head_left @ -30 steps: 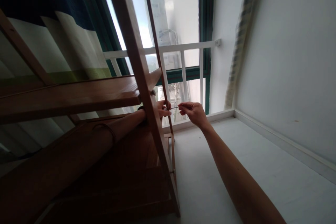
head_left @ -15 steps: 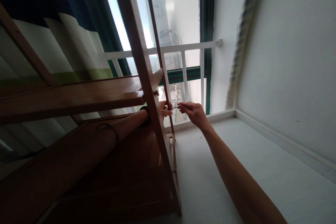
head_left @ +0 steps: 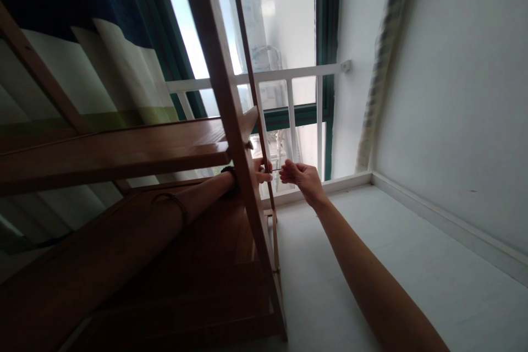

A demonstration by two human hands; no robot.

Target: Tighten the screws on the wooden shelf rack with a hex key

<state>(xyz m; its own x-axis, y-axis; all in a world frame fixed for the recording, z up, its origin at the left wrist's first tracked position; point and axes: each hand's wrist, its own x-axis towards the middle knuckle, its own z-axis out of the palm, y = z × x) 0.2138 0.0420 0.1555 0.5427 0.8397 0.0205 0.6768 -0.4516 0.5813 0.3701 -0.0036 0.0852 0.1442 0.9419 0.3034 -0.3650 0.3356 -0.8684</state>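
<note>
A wooden shelf unit (head_left: 124, 148) fills the left side, seen close up. The left forearm runs under its upper board, and the left hand (head_left: 264, 171) sits at the slim rear post (head_left: 247, 49), partly hidden behind the thicker front post (head_left: 223, 82); its grip cannot be made out. The right hand (head_left: 303, 179), just beside it, pinches one end of a thin metal rod (head_left: 276, 169), possibly a hex key, whose other end points at the rear post. Behind them are a white railing (head_left: 297, 71) across a window, a striped curtain (head_left: 82, 38) and the pale floor (head_left: 371, 220).
</note>
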